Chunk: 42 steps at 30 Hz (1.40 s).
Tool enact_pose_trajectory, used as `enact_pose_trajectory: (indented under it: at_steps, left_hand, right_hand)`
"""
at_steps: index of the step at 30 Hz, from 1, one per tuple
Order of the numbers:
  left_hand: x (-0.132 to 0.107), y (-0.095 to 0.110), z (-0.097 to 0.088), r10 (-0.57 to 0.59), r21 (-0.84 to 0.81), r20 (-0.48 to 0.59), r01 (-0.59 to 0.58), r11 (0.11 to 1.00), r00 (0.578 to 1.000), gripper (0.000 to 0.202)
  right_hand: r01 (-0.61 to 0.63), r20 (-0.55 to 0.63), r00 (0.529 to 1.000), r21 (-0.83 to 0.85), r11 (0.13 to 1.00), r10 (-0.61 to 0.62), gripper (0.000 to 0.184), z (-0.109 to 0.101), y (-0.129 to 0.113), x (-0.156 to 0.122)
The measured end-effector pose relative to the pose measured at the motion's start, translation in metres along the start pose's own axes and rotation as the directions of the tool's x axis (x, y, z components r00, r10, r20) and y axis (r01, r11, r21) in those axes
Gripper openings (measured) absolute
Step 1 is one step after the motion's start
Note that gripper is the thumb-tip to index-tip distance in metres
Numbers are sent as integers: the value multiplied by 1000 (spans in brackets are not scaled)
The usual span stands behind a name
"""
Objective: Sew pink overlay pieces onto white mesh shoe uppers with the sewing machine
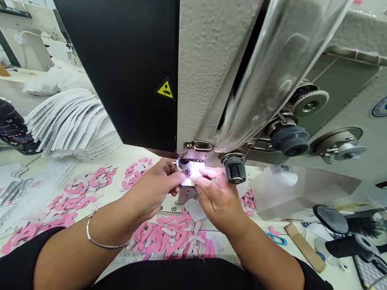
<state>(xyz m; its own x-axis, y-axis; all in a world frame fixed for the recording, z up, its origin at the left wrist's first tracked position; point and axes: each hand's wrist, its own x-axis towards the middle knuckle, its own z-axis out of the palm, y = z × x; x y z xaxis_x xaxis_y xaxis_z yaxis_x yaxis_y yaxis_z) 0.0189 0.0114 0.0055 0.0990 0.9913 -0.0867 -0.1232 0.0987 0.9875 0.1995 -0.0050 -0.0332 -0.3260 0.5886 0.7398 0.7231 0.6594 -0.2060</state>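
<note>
Under the head of a sewing machine (pixel 213 48), my left hand (pixel 154 187) and my right hand (pixel 220 200) meet at the brightly lit needle area. Thumb and fingers of both hands pinch a small pale piece of fabric (pixel 189 181) from its two sides. Glare washes out its shape and partly hides the needle and presser foot. A silver bangle (pixel 104 243) circles my left wrist. Just below the hands, on the machine bed, lies a heap of curved pink and white fabric pieces (pixel 167 236).
More pink pieces (pixel 73 193) trail along the table at left. Behind them stands a fanned stack of white layers (pixel 71 122). To the right are blue-handled scissors (pixel 276 238), a brown strip (pixel 304 247) and a black-handled tool (pixel 347 246). A translucent guard (pixel 301 192) borders my right hand.
</note>
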Motion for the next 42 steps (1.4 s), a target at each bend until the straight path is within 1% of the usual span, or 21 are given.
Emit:
enact_pose_trajectory:
  at_steps: [4, 9, 13, 17, 19, 23, 25, 27, 28, 30, 31, 33, 34, 38, 42]
  left_hand:
    - [4, 0, -3, 10, -22, 1, -10, 1000, 1000, 21]
    - [11, -1, -8, 28, -16, 107, -26, 1000, 994, 10]
    - [16, -2, -9, 26, -24, 116, -24, 999, 993, 7]
    - [16, -4, -10, 37, -31, 136, -33, 999, 990, 11]
    - [14, -4, -11, 43, -37, 128, -38, 999, 991, 14]
    - [10, -7, -18, 44, -53, 53, -41, 998, 998, 12]
    - [7, -12, -23, 44, -14, 38, -43, 999, 998, 12]
    - [4, -21, -27, 10, 91, 23, -13, 996, 1000, 14]
    - [2, -27, -29, -25, 155, 15, 22, 988, 1000, 16]
    - [-3, -39, -31, -121, 258, 21, 111, 960, 992, 23]
    - [-5, -44, -32, -170, 283, 40, 153, 947, 985, 27]
    - [-9, -52, -33, -246, 286, 100, 209, 935, 964, 33]
    - [-11, -55, -33, -263, 275, 127, 221, 936, 956, 34]
    - [-18, -59, -34, -243, 225, 203, 197, 954, 948, 27]
    - [-27, -59, -35, -253, 180, 261, 210, 961, 932, 24]
  right_hand:
    - [-3, -26, 1000, -83, 997, 1, 31, 1, -6, -3]
    - [-3, -39, 999, -185, 983, -4, 33, 2, -15, -7]
    - [-7, -50, 999, -202, 979, -3, 32, 2, -19, -8]
    - [-9, -76, 997, -183, 983, -5, 30, 2, -19, -9]
    - [-8, -70, 998, -173, 985, -4, 30, 1, -19, -9]
    - [-7, -45, 999, -167, 986, 0, 29, -2, -20, -8]
    - [-6, -39, 999, -173, 985, -1, 28, -3, -21, -8]
    - [-10, -34, 999, -178, 984, 4, 28, -4, -21, -8]
    - [-13, -30, 1000, -178, 984, 8, 29, -5, -21, -7]
    - [-19, -15, 1000, -178, 984, 17, 29, -5, -22, -7]
    - [-22, -7, 1000, -178, 984, 21, 28, -6, -22, -7]
    - [-22, 8, 1000, -176, 984, 24, 27, -7, -22, -7]
    - [-21, 15, 1000, -173, 985, 24, 27, -8, -22, -6]
    - [-36, 43, 998, -151, 988, 42, 25, -9, -20, -5]
    - [-59, 75, 995, -110, 992, 68, 25, -12, -17, -3]
